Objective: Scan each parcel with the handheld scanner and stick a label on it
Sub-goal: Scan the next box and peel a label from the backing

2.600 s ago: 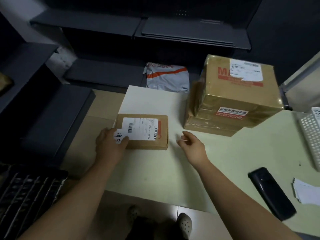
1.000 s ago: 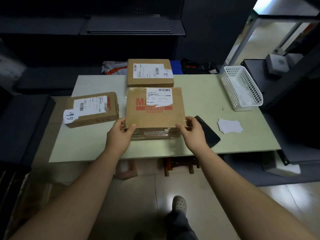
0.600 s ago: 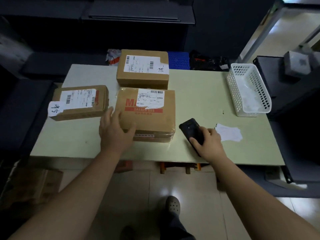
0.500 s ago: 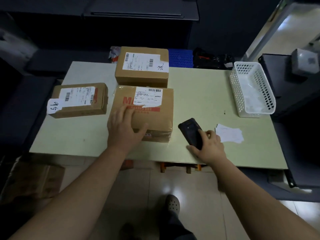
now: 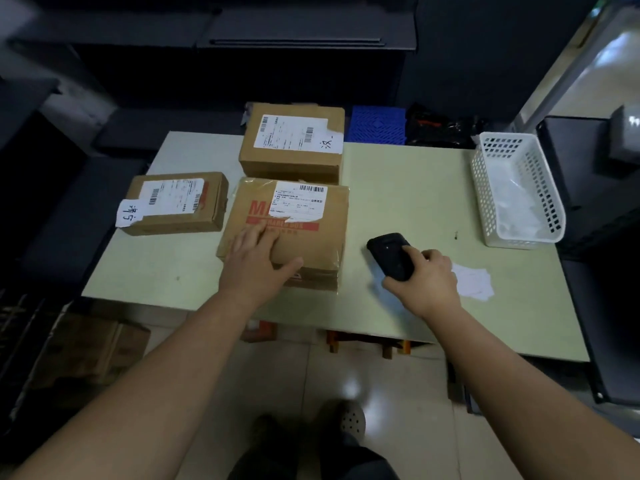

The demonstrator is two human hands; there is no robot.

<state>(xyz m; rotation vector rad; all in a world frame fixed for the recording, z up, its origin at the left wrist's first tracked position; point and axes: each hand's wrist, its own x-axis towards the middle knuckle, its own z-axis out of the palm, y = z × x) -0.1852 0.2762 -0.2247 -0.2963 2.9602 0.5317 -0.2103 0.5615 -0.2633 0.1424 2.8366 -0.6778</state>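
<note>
white basket (image 5: 482,195) far right, paper slips (image 5: 474,284) beside scanner (image 5: 389,252); blue crate (image 5: 378,125) behind

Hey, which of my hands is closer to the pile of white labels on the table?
Right. The right hand, holding the scanner, is right beside the white labels; the left hand rests on the taped parcel, well off to their left.

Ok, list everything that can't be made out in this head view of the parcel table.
All in the head view:
- Shipping label on the front parcel: print too small and blurred to read.
- Red lettering on that parcel: partly covered by the label and the left hand.
- Scanner: near end hidden in the right hand.
- White basket: pale contents washed out, unidentifiable.
</note>
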